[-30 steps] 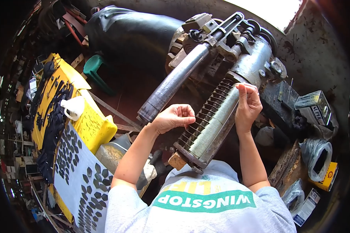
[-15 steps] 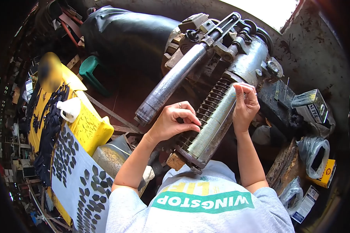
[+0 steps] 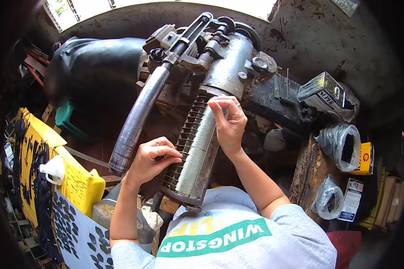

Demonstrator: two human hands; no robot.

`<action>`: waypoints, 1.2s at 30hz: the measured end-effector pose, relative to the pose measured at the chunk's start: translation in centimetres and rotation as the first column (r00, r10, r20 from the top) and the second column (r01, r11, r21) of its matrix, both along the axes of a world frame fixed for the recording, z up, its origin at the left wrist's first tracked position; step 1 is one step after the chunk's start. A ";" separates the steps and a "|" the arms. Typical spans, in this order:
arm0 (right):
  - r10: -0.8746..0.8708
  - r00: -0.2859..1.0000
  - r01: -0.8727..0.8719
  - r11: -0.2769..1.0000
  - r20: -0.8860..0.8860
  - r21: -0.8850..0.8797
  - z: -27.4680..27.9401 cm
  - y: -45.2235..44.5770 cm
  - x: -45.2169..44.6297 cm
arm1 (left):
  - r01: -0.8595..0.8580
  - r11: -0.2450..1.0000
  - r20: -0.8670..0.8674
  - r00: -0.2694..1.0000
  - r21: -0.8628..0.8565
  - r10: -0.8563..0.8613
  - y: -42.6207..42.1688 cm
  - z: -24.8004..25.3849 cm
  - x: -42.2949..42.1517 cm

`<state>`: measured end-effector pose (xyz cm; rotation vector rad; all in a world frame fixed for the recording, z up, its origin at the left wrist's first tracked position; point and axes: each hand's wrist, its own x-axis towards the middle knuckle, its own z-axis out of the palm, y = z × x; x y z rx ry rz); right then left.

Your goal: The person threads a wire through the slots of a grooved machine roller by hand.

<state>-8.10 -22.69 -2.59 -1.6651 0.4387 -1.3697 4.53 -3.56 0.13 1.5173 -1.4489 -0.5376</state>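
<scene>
The grip of the left hand (image 3: 151,160) is pinched closed left of the textured roller (image 3: 196,154), at the near edge of the ringed rod (image 3: 189,131); whether anything thin sits inside, I cannot tell. The rod runs along the roller's left side. The roller, lying between the hands, looks heavy, stiff and rough rather than slippery, probably best held at its ends. The right hand (image 3: 231,123) is pinched closed near the roller's far end, any contents hidden.

A dark coil (image 3: 186,134) — evenly looped — runs slantwise beside a pale, textured strip (image 3: 195,154).
</scene>
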 end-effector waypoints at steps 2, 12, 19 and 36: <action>0.016 1.000 -0.016 1.000 0.014 0.017 -0.1 0.1 0.1 | 0.005 1.000 -0.003 1.000 -0.006 -0.005 0.0 -0.3 0.1; 0.026 0.999 -0.025 0.999 0.033 -0.024 -0.3 -0.3 0.3 | 0.027 0.994 0.048 0.999 -0.102 -0.022 0.9 -1.5 0.7; 0.062 0.997 -0.062 0.998 0.054 -0.011 -0.6 -0.3 0.3 | -0.004 0.997 -0.046 0.999 -0.072 0.001 1.6 -0.8 0.5; 0.058 0.998 -0.057 0.998 0.032 -0.002 -1.0 -0.6 0.2 | 0.085 0.983 0.314 0.949 -0.162 -0.030 -0.4 -0.3 0.0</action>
